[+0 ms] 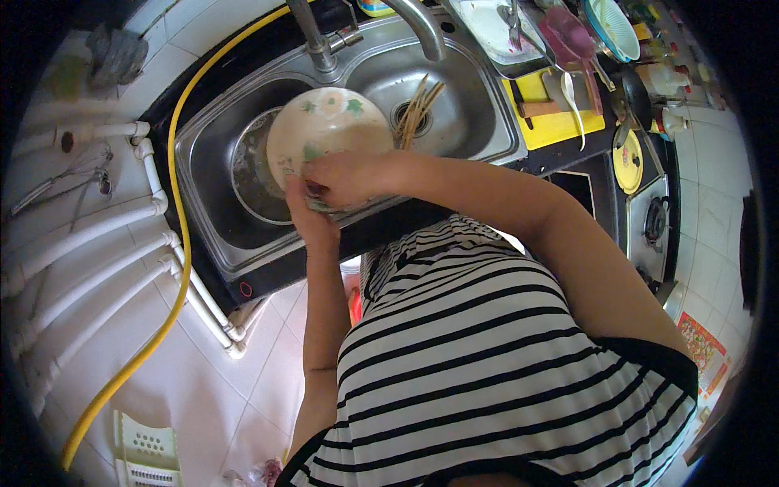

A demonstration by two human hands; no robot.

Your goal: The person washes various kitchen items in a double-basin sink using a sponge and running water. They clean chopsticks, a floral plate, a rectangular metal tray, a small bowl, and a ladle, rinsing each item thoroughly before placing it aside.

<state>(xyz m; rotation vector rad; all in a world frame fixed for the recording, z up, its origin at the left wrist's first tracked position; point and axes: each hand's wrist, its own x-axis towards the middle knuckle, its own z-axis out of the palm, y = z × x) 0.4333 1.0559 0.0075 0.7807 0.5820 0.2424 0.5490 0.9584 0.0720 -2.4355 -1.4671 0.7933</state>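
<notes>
A large cream bowl with a green and orange floral pattern [331, 125] is tilted over the divider of the double steel sink. My left hand [310, 210] grips its near left rim. Against the near side of the bowl is my right hand [350, 179], blurred, with its fingers curled around something small and dark that I cannot make out. Partly behind the bowl, a round metal-rimmed vessel [252, 176] sits in the left basin. A bundle of wooden chopsticks [420, 112] leans by the drain of the right basin.
The curved faucet spout [426, 30] reaches over the right basin. A yellow hose [176, 158] runs down the left side. Right of the sink lie a yellow cutting board [529, 137], a white spoon [570, 97], a pink ladle [566, 36] and a white tray [487, 30]. A gas burner [655, 219] stands beyond.
</notes>
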